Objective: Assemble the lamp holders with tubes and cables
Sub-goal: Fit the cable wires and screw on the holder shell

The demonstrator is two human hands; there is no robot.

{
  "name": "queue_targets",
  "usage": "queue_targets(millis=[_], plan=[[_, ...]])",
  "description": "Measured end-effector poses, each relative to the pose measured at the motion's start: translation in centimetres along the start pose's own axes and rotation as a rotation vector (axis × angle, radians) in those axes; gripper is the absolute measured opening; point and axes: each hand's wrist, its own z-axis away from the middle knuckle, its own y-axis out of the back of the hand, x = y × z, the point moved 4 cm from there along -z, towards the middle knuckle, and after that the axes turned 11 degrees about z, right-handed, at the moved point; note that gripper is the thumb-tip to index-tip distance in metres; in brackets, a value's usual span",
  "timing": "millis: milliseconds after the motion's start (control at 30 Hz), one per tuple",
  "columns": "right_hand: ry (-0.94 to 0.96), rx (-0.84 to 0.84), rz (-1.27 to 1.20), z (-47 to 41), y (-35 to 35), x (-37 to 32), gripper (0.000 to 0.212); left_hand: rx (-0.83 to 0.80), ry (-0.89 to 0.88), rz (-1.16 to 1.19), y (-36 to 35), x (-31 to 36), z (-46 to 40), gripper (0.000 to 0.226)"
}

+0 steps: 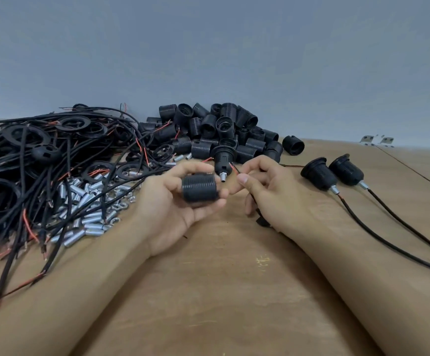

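Note:
My left hand [172,201] grips a black threaded lamp holder barrel [199,188] lying sideways in its fingers. My right hand [265,186] pinches a black cable [253,201] whose red and black wire ends [234,167] stick up near the barrel. Just behind the hands stands a lamp holder base with a metal tube [222,160]. Silver metal tubes [85,201] lie heaped at the left. Beyond them is a tangle of black cables and rings [41,155].
A pile of black threaded barrels [229,132] sits at the back centre. Two assembled holders with cables [334,176] lie at the right on the wooden table [234,291]. Small metal brackets [377,140] rest by the grey wall.

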Motion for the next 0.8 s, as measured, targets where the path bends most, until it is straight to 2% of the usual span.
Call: queue_targets(millis=[167,433,533,667,800], plan=[[0.076,-0.021,0.023,0.5,-0.1,-0.9,0.016,0.059,0.134,0.286,0.2,-0.6,-0.6,0.039],[0.160,-0.052,-0.005,1.4,-1.0,-2.5,0.014,0.088,0.136,0.355,1.2,-0.4,-1.6,0.036],[0.222,-0.009,-0.018,1.7,-0.8,-3.1,0.013,0.104,0.160,0.311,1.5,-0.3,-1.7,0.039],[0.326,0.021,-0.029,2.4,-0.6,-4.0,0.006,0.094,0.138,0.153,1.4,-0.8,-2.0,0.019],[0.385,0.037,-0.022,2.6,-0.5,-4.7,0.009,0.063,0.104,-0.013,0.9,-1.4,-2.3,0.026]])
